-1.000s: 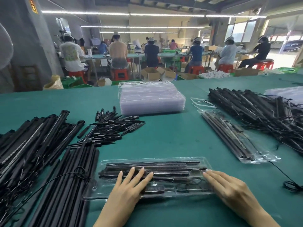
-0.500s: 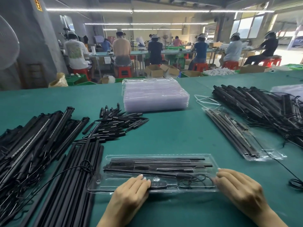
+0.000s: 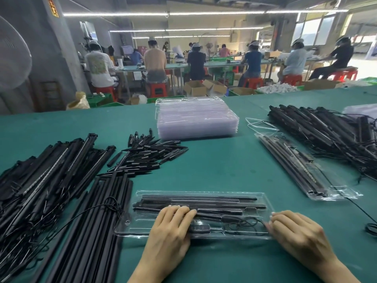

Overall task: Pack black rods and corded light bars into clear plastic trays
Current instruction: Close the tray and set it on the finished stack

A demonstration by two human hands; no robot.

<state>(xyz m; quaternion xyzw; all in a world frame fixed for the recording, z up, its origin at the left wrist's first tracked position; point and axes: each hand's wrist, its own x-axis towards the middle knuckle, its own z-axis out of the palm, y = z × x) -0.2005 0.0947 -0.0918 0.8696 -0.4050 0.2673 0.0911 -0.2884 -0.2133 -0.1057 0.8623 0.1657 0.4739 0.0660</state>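
Note:
A clear plastic tray (image 3: pixel 255 198) lies in front of me on the green table, holding several black rods (image 3: pixel 204 201), a coiled cord (image 3: pixel 244 223) and an inline controller (image 3: pixel 201 228). My left hand (image 3: pixel 169 227) rests on the tray's near middle, its bent fingers pressing down with the fingertips. My right hand (image 3: pixel 295 231) has its fingers curled at the tray's right end and grips that edge. Both thumbs are hidden.
Long black rods (image 3: pixel 98 211) and corded light bars (image 3: pixel 40 170) are heaped at the left, short black spikes (image 3: pixel 146 156) behind them. A stack of empty trays (image 3: pixel 195 121) stands at centre back. A packed tray (image 3: pixel 302 166) and more corded bars (image 3: pixel 326 131) lie at the right.
My left hand's fingers have gone from flat and spread to bent, and drawn back toward me. My right hand has curled its fingers at the tray's right end.

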